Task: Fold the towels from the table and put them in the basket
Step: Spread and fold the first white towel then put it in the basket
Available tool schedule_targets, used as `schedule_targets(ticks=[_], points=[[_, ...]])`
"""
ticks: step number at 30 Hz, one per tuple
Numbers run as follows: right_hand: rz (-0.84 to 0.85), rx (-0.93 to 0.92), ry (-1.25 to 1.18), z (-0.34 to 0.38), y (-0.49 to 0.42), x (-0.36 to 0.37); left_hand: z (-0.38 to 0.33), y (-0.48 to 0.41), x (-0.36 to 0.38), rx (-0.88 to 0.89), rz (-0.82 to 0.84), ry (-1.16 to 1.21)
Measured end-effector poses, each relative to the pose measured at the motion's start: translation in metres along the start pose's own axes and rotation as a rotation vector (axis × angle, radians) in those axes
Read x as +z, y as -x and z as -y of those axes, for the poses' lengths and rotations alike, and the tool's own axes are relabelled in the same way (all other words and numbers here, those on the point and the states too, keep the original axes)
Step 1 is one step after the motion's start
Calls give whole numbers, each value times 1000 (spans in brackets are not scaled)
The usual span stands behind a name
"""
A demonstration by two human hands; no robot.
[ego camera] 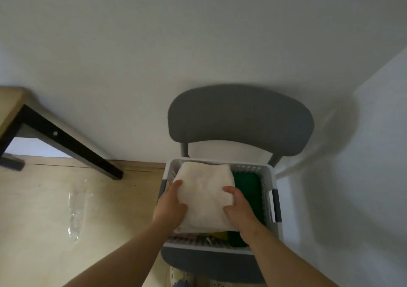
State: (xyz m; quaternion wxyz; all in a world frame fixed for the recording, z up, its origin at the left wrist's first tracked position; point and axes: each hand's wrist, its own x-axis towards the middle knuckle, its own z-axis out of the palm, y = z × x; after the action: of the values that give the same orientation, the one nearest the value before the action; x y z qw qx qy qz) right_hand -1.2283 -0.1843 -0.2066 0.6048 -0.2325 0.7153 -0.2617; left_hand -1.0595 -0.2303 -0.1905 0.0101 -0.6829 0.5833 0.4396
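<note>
A folded white towel [204, 196] is over the left part of a white perforated basket [267, 190] that stands on a grey chair. My left hand [170, 207] grips the towel's left edge, thumb on top. My right hand [239, 212] grips its right edge, thumb on top too. Beneath and to the right of it in the basket lies a dark green towel [246, 190], and a bit of yellow cloth [217, 235] shows at the near side. Whether the white towel rests on the pile or hangs just above it I cannot tell.
The grey chair [240, 119] stands against a white wall, its backrest behind the basket. A table corner with a black slanted leg [66, 141] is at the left. A clear plastic wrapper [76, 212] lies on the wooden floor to the left of the chair.
</note>
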Motion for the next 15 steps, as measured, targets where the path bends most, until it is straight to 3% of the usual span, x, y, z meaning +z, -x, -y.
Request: schedule_targets(ticks=[4, 6, 8, 10, 12, 15], points=[[33, 21, 187, -26, -22, 15, 4, -5, 23, -56, -27, -337], [42, 13, 285, -34, -24, 18, -5, -5, 28, 99, -113, -598], [-54, -60, 535, -35, -23, 21, -10, -15, 29, 310, -140, -721], [-252, -224, 897, -31, -20, 22, -8, -29, 28, 341, -60, -741], [-323, -349, 1001, -29, -21, 24, 0, -43, 27, 267, 78, -746], [-112, -222, 905, -33, -24, 23, 13, -55, 25, 225, 305, -797]])
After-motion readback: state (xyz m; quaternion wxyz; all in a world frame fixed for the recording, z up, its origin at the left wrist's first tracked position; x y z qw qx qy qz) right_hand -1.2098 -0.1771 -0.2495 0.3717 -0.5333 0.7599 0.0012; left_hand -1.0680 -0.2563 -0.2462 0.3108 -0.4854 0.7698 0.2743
